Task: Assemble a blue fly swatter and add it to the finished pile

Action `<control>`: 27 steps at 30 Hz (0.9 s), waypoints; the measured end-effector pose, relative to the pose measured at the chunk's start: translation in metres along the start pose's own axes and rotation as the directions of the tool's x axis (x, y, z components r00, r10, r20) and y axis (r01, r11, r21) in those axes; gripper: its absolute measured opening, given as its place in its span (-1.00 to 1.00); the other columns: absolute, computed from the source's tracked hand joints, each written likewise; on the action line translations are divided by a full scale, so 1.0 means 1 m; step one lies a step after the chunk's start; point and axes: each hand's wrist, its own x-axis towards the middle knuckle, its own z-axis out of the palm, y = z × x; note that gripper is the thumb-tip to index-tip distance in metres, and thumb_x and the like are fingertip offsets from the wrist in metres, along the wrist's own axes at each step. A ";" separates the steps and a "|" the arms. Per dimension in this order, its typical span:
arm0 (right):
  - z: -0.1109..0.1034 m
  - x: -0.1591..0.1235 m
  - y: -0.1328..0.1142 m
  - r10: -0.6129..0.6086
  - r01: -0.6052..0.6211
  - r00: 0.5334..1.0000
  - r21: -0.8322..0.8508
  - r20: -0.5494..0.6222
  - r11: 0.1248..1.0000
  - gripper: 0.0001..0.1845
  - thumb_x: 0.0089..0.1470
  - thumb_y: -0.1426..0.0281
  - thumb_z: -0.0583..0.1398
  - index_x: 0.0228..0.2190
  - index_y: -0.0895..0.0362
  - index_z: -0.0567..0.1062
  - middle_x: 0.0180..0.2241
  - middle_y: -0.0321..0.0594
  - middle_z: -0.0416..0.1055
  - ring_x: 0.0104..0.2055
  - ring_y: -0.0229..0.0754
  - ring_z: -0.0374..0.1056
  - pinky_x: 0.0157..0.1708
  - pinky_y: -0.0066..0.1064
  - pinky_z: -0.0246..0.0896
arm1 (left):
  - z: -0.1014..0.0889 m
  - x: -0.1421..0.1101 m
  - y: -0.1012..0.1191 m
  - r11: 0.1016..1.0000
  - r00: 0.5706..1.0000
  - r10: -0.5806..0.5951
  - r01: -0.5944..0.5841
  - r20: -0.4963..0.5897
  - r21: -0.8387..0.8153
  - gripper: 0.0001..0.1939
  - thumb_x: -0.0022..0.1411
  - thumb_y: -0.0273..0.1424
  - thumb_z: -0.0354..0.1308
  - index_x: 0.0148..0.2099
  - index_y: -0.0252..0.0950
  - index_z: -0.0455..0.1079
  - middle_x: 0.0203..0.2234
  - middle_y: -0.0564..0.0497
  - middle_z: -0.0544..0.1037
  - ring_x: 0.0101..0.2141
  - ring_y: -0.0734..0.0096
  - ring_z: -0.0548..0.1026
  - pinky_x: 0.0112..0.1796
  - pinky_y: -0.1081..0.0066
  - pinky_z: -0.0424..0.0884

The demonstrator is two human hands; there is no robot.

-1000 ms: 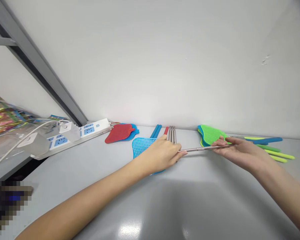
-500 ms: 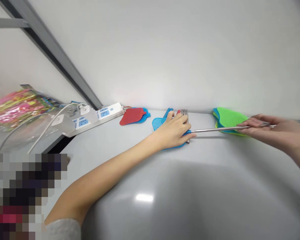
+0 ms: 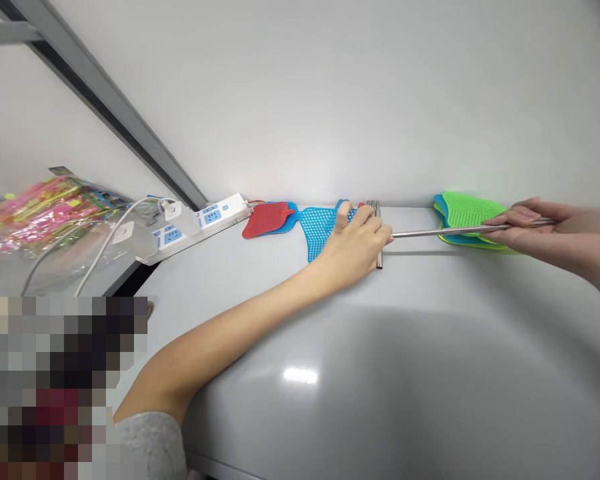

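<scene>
My left hand (image 3: 357, 243) is closed, fingers curled down, around a blue mesh fly swatter head (image 3: 316, 230) whose neck is hidden. From these fingers a thin metal rod (image 3: 420, 233) runs rightward to my right hand (image 3: 545, 230), which grips it between thumb and fingers. Whether rod and head are joined is covered by my left hand. Just beyond my left fingers lie several short metal tubes (image 3: 379, 260) side by side. A stack of swatter heads with a green one (image 3: 473, 210) on top sits behind the rod, close to my right fingertips.
A red swatter head (image 3: 267, 220) lies over blue ones near the wall. Left of it stands a white power strip (image 3: 205, 223) with plugged-in chargers and cables. Clear bags of colourful items (image 3: 55, 213) rest at far left. The grey table (image 3: 380, 380) meets the wall behind.
The blue head has turned under my left hand: its part below the hand is gone from sight, and more mesh shows at left. Both hands stay on the swatter parts. The view has shifted slightly.
</scene>
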 end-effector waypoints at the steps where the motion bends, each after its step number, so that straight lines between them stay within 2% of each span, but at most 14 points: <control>1: 0.001 0.000 0.000 0.085 -0.085 0.995 0.003 -0.049 0.996 -0.68 -0.08 0.75 -0.19 -0.59 0.08 -0.05 -0.59 -0.38 -0.20 -0.61 -0.38 -0.22 -0.69 -0.48 -0.06 | 0.000 0.000 0.000 1.000 1.000 -0.008 0.008 -0.004 -0.004 -0.75 0.20 -0.48 -0.23 -0.32 -0.31 0.28 -0.36 -0.07 0.41 -0.11 0.22 0.20 -0.10 0.11 -0.12; 2: 0.002 -0.001 0.000 0.180 -0.180 0.979 0.017 -0.099 0.984 -0.72 -0.06 0.70 -0.16 -0.59 0.09 -0.02 -0.60 -0.39 -0.18 -0.62 -0.39 -0.21 -0.69 -0.49 -0.04 | -0.001 0.000 0.000 1.000 1.000 -0.017 0.017 -0.010 -0.006 -0.75 0.20 -0.49 -0.24 -0.31 -0.31 0.27 -0.34 -0.07 0.41 -0.09 0.21 0.19 -0.10 0.11 -0.12; 6: 0.006 -0.005 0.001 0.225 -0.222 0.966 0.038 -0.124 0.974 -0.78 -0.05 0.64 -0.16 -0.59 0.11 0.02 -0.63 -0.41 -0.13 -0.62 -0.42 -0.17 -0.69 -0.53 -0.04 | 0.000 0.001 0.000 0.998 0.998 -0.055 0.055 -0.029 -0.020 -0.73 0.21 -0.51 -0.27 -0.29 -0.29 0.26 -0.32 -0.09 0.41 -0.05 0.20 0.15 -0.12 0.08 -0.14; 14: 0.004 -0.001 -0.002 0.242 -0.246 0.965 -0.026 -0.100 0.969 -0.76 0.00 0.60 -0.20 -0.61 0.14 0.06 -0.62 -0.43 -0.11 -0.62 -0.46 -0.13 -0.67 -0.55 -0.02 | 0.008 0.001 0.000 0.996 0.998 -0.059 0.058 -0.017 -0.064 -0.73 0.21 -0.47 -0.27 -0.30 -0.31 0.27 -0.36 -0.10 0.41 -0.08 0.13 0.16 -0.18 0.12 -0.10; 17: 0.005 -0.001 0.000 0.248 -0.255 0.964 -0.072 -0.101 0.964 -0.73 0.03 0.58 -0.22 -0.63 0.15 0.06 -0.63 -0.43 -0.12 -0.63 -0.48 -0.12 -0.68 -0.58 -0.02 | 0.010 0.000 0.000 0.997 0.998 -0.048 0.046 -0.031 -0.054 -0.73 0.21 -0.50 -0.28 -0.26 -0.31 0.25 -0.34 -0.11 0.41 -0.07 0.15 0.16 -0.19 0.12 -0.10; 20: 0.006 -0.002 0.003 0.252 -0.258 0.960 -0.038 -0.119 0.965 -0.73 0.02 0.58 -0.22 -0.63 0.16 0.06 -0.64 -0.44 -0.10 -0.64 -0.48 -0.13 -0.68 -0.58 0.00 | 0.010 0.000 -0.001 0.999 0.998 -0.031 0.029 -0.046 -0.041 -0.72 0.20 -0.56 -0.30 -0.23 -0.31 0.23 -0.32 -0.12 0.40 -0.06 0.20 0.16 -0.19 0.13 -0.09; 23: 0.007 -0.004 0.002 0.259 -0.263 0.957 -0.017 -0.134 0.965 -0.73 0.01 0.59 -0.21 -0.64 0.16 0.07 -0.63 -0.44 -0.09 -0.63 -0.48 -0.13 -0.68 -0.56 0.01 | 0.009 0.001 0.000 0.999 0.999 -0.031 0.030 -0.031 -0.025 -0.72 0.19 -0.57 -0.30 -0.25 -0.32 0.23 -0.35 -0.12 0.41 -0.13 0.20 0.21 -0.20 0.14 -0.06; 27: 0.009 -0.006 0.001 0.270 -0.278 0.957 -0.077 -0.102 0.957 -0.71 0.01 0.60 -0.24 -0.65 0.17 0.05 -0.61 -0.43 -0.10 -0.62 -0.49 -0.10 -0.67 -0.58 0.01 | 0.006 0.002 0.000 0.999 1.000 -0.014 0.015 0.023 -0.045 -0.75 0.20 -0.48 -0.27 -0.33 -0.33 0.24 -0.45 -0.10 0.41 -0.25 0.21 0.24 -0.21 0.16 -0.03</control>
